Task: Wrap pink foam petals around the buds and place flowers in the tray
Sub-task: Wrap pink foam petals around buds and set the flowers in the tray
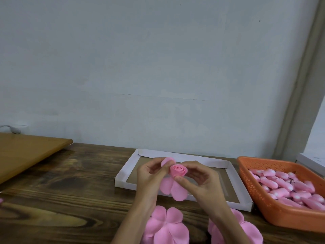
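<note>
**Recorder:** Materials on the counter?

**Inspector:** The counter (61,199) is dark, heavily grained wood. On it lies a shallow rectangular tray (121,175) with white folded card walls and a brown card floor. Just right of the tray stands an orange plastic basket (260,198). Its walls are perforated in a fine grid, and it is heaped with pink teardrop-shaped buds (284,184), smooth and pale at the tips. Flat pink foam petals, matte with rounded edges, lie piled at the near edge. The left stack (167,226) is partly under the left forearm, and the right stack (251,229) is partly under the right.

**Recorder:** The work piece?

**Inspector:** A pink flower (177,170) is held up over the near-left part of the tray. Its centre is rolled into a tight spiral. Loose lobes (174,190) hang below it, and one stands up at its upper left. Whether the hanging ones touch the tray rim cannot be told.

**Recorder:** Hand pose?

**Inspector:** Both hands are raised, palms turned toward each other. The left hand (149,175) has its grip closed on the flower's left side, fingertips pinching by the upright lobe. The right hand (198,178) likewise grips the flower, its thumb pressed at the base of the spiral and its fingers arched behind.

**Recorder:** Surroundings?

**Inspector:** A lighter, smooth wooden board (26,152) lies at far left, and a plain pale wall (158,67) stands behind.
</note>
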The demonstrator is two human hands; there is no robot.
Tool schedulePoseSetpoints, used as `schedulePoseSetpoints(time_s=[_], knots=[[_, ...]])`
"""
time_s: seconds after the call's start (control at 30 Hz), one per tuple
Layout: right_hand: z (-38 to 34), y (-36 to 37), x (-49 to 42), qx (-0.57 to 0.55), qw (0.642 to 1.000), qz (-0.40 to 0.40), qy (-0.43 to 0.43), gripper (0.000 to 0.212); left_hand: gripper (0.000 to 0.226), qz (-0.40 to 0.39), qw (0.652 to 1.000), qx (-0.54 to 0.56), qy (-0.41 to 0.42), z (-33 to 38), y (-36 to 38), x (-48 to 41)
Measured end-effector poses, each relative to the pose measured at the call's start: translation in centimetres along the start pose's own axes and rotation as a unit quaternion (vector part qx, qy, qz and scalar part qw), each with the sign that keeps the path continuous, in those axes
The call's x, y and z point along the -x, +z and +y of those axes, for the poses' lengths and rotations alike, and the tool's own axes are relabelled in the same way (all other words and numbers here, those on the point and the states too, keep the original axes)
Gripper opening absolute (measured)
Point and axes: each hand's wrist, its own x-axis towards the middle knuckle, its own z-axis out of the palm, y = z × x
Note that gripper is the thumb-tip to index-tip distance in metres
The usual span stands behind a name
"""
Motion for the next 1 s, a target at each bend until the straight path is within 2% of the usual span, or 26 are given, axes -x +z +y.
schedulePoseSetpoints(time_s=[0.13, 0.27, 0.47, 0.6, 0.67, 0.8, 0.9, 1.0], knots=[[-0.1, -0.3, -0.1, 0.004, 1.000, -0.011, 0.015, 0.031, 0.031, -0.024, 0.999, 0.012, -0.017, 0.3, 0.1, 0.2], [0.0, -0.4, -0.1, 0.006, 1.000, 0.006, 0.024, 0.029, 0.018, -0.049, 0.998, -0.025, 0.004, 0.3, 0.2, 0.3], [0.5, -0.2, -0.1, 0.024, 0.998, 0.028, 0.052, 0.028, 0.029, -0.055, 0.994, -0.071, 0.065, 0.5, 0.3, 0.6], [0.6, -0.5, -0.2, -0.011, 0.995, 0.058, 0.082, 0.049, 0.027, -0.069, 0.990, -0.074, 0.093, 0.6, 0.3, 0.6], [0.5, -0.6, -0.3, -0.033, 0.994, 0.053, 0.087, 0.048, 0.028, -0.081, 0.989, -0.078, 0.095, 0.5, 0.3, 0.5], [0.5, -0.9, -0.3, -0.059, 0.994, 0.059, 0.072, 0.027, 0.033, -0.089, 0.992, -0.075, 0.053, 0.4, 0.1, 0.3], [0.4, -1.3, -0.4, -0.069, 0.990, 0.099, 0.075, 0.026, 0.039, -0.114, 0.987, -0.107, -0.042, 0.0, -0.8, -0.2], [0.3, -1.7, -0.5, -0.080, 0.985, 0.123, 0.091, 0.032, 0.025, -0.121, 0.981, -0.107, -0.111, -0.7, -1.2, -0.5]])
